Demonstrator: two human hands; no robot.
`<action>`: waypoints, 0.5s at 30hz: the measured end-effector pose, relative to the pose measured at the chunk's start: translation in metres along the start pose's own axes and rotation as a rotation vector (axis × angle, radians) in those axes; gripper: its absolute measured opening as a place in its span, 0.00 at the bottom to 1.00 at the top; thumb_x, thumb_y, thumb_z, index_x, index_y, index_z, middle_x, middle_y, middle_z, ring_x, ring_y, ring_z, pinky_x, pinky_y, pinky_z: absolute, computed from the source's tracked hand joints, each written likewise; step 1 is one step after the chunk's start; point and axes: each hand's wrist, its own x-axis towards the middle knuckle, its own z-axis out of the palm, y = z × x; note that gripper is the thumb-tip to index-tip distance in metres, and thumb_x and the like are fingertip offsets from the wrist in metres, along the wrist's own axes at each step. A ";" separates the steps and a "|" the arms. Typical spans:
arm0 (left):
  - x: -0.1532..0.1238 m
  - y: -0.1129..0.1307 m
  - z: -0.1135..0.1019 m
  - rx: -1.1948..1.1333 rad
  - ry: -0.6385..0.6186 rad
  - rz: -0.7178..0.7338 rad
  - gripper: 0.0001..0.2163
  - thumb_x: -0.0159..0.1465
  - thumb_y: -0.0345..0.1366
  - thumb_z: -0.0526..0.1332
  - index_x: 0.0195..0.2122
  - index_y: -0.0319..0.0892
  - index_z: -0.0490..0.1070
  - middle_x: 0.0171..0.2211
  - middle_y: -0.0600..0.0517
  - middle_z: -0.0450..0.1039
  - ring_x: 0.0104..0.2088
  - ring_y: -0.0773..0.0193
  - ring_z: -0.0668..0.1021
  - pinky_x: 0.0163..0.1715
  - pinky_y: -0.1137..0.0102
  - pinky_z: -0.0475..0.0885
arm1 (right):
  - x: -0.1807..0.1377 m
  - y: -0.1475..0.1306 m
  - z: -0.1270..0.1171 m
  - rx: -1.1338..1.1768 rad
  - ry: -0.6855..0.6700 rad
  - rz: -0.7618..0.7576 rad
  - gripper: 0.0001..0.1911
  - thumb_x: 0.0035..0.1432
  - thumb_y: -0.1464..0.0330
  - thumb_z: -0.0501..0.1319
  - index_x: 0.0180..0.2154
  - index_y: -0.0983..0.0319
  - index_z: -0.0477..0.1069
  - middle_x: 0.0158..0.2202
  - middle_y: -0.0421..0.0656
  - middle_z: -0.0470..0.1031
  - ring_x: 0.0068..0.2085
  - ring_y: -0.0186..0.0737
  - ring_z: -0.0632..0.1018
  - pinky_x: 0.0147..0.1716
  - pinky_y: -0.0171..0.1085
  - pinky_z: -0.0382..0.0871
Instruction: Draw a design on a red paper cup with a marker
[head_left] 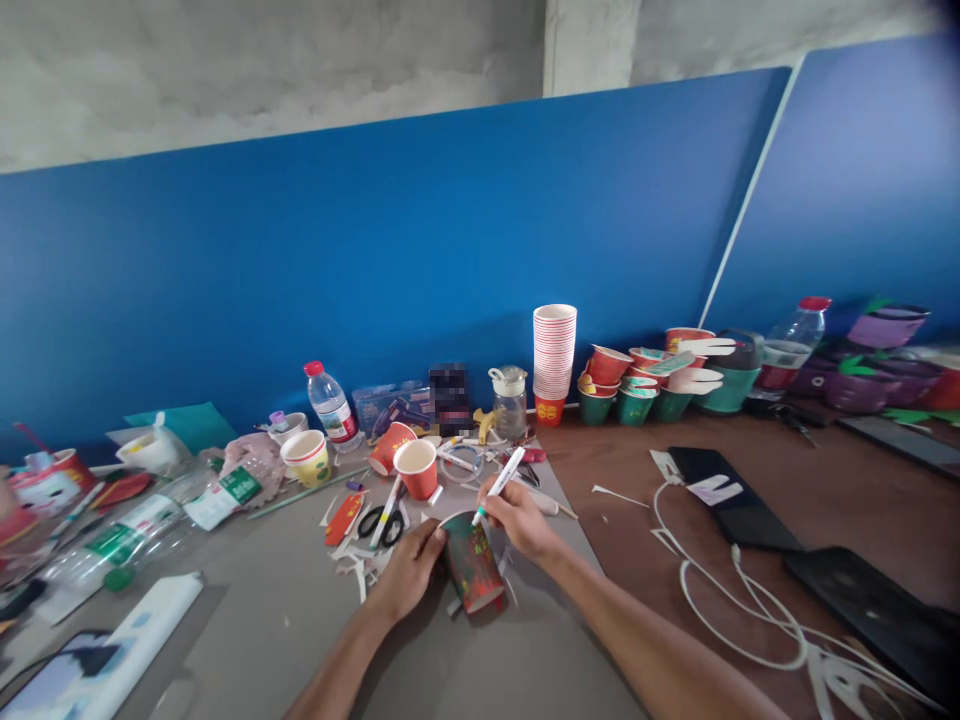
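A paper cup (474, 572), red with dark green colouring over much of its side, lies tilted above the grey table top with its mouth away from me. My left hand (411, 572) is closed round the cup's left side near the rim. In my right hand (519, 512) is a white marker (504, 474) with a green band by its tip. That tip meets the cup's side just below the rim, on the right. Black-handled scissors (381, 524) and paper scraps (364, 570) lie left of my left hand. Beyond stands a red paper cup (415, 470).
A tall stack of paper cups (553, 360) stands by the blue partition (420, 240), beside a glass jar (510, 402). Green-and-red cups (637, 402) line the back right. Plastic bottles (142, 535) lie at left. A phone (731, 498) and white cable (690, 590) lie on the brown table.
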 end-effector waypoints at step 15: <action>0.000 -0.004 0.001 0.018 0.017 0.003 0.19 0.64 0.48 0.43 0.33 0.42 0.67 0.29 0.53 0.71 0.35 0.62 0.72 0.37 0.72 0.66 | -0.002 -0.006 -0.003 -0.008 -0.035 0.029 0.07 0.44 0.65 0.57 0.22 0.62 0.64 0.14 0.34 0.59 0.17 0.28 0.59 0.18 0.30 0.48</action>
